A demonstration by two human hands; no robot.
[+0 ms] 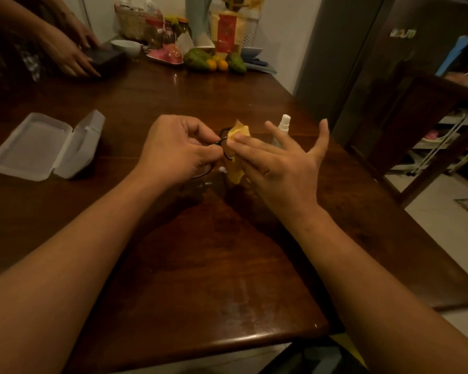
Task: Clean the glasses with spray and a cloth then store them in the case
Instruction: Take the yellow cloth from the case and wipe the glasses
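Observation:
My left hand (177, 149) pinches the thin black frame of the glasses (223, 141) above the middle of the wooden table (200, 252). My right hand (278, 163) presses a yellow cloth (239, 132) against one lens with thumb and forefinger, the other fingers spread wide. Much of the glasses is hidden behind both hands. A small white spray bottle (283, 125) stands just behind my right hand. The translucent white case (38, 147) lies open on the table to the left, with nothing in it.
Another person's hands (73, 54) rest on a dark box at the far left. Fruit (214, 63), jars, a bowl and packets crowd the table's far end. A dark chair (416, 117) stands at the right, beyond the table edge.

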